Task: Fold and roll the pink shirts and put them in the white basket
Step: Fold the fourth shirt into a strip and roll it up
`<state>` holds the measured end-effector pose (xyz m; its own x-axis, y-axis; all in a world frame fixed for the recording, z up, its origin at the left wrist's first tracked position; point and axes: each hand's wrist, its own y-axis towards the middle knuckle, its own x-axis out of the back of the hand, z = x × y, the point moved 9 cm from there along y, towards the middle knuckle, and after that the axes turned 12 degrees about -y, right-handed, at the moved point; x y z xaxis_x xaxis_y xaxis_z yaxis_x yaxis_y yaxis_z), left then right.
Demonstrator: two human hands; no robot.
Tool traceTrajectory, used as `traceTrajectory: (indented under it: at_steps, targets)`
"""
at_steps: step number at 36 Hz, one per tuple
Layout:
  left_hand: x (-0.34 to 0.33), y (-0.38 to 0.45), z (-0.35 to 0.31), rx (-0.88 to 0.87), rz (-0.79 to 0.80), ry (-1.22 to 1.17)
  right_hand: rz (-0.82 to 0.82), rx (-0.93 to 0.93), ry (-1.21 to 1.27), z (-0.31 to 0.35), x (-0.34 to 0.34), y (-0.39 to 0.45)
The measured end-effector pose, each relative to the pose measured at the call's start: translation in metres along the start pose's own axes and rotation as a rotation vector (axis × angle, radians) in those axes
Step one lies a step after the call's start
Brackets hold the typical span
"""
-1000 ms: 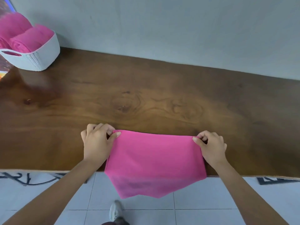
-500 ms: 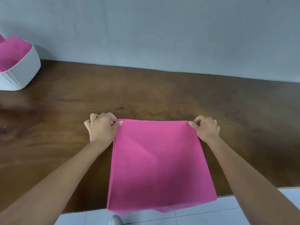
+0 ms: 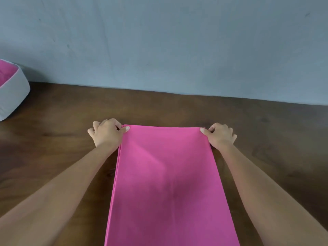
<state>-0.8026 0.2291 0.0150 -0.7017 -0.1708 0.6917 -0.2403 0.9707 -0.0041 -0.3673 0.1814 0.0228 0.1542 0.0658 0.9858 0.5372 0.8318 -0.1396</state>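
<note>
A folded pink shirt (image 3: 166,183) lies flat as a long strip on the dark wooden table (image 3: 62,139), running from the middle of the table to the bottom of the view. My left hand (image 3: 106,133) pinches its far left corner. At the far right corner my right hand (image 3: 221,135) pinches the cloth the same way. The white basket (image 3: 12,96) stands at the far left edge, partly cut off, with pink cloth (image 3: 6,73) inside it.
A grey-blue wall (image 3: 177,41) rises right behind the table's back edge. Bare wood shows to the left and right of the shirt.
Both hands have drawn the shirt further onto the table, away from the near edge. The hanging part now lies flat. The basket has slid toward the left edge of the view.
</note>
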Motion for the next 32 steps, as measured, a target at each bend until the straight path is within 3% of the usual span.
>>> traceTrajectory:
  at_steps: [17, 32]
  targets:
    - [-0.042, 0.12, -0.038, 0.1, -0.076, 0.049, -0.098, 0.018, 0.044, 0.052, 0.006, 0.129]
    - [-0.059, 0.174, -0.046, 0.14, -0.142, 0.077, -0.063, -0.112, 0.058, 0.072, 0.002, 0.187]
